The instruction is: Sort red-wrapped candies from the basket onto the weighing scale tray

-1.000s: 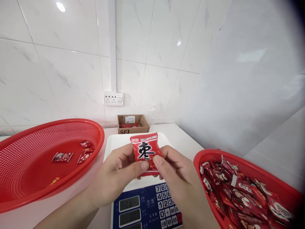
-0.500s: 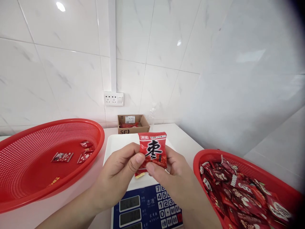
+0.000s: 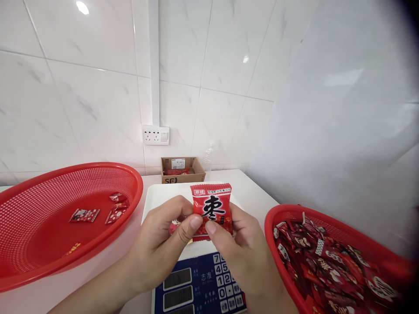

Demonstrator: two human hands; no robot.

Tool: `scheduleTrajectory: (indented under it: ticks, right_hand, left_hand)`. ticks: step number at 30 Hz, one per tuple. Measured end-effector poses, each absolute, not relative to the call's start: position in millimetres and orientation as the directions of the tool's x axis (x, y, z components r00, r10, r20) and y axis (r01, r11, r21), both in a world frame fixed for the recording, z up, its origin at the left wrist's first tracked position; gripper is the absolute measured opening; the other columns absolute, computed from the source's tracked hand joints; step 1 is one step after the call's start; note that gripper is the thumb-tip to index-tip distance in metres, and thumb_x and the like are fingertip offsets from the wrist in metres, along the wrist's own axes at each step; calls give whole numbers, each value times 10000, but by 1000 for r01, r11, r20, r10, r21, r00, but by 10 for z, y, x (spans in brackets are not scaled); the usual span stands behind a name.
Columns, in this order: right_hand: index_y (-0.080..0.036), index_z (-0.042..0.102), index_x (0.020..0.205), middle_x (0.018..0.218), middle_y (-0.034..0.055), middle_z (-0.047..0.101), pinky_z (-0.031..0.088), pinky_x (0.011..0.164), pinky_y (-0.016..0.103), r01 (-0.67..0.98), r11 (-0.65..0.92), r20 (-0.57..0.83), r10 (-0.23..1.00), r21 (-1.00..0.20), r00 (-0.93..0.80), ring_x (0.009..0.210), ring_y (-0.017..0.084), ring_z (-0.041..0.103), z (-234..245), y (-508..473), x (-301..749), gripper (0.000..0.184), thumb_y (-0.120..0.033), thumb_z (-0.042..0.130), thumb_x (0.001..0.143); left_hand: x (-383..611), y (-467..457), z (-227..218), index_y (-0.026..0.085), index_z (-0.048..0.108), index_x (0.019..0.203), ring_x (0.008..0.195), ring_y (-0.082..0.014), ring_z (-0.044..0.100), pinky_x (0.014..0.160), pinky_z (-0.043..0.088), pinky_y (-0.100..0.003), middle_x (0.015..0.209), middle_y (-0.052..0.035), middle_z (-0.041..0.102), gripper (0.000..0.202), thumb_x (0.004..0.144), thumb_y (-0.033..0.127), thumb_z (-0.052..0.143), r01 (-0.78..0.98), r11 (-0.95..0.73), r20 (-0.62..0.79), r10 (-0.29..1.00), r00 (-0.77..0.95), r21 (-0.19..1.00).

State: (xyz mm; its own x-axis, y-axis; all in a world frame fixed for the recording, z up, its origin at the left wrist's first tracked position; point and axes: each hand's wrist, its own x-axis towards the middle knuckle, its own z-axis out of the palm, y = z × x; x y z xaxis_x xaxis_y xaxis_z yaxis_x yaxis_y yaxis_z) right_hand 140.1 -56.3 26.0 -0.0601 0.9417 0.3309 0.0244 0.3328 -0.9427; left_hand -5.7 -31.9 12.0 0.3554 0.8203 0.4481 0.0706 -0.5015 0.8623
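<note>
The white tiled wall rises behind the white table where I work, with a wall socket above the table's back edge and a cardboard box against that edge. A red oval basket sits at the table's left edge, holding a few loose packets. A second red basket at the right edge is heaped with red sweet packets. Between them, at the near edge, stands a digital scale with a white platform. Above the platform I grip a red packet printed with 枣, upright, pinched along its lower part between the thumbs and fingers of my left hand and right hand. Another packet shows partly hidden just behind my left thumb; I cannot tell whether it rests on the platform.
</note>
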Motion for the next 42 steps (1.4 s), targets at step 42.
scheduleTrajectory:
  ticks: [42]
  right_hand:
    - [-213,656,871,771,1,683,452,526,213,277,409,377,912,-869,-162,645,135,586,240,-531,1586,253,-460,607,864]
  left_hand:
    - [-37,-305,176,221,681,1039,773,-139,628,706,552,-230,937,-25,704,275,879,430,604,-165,-234,281,874,397,958]
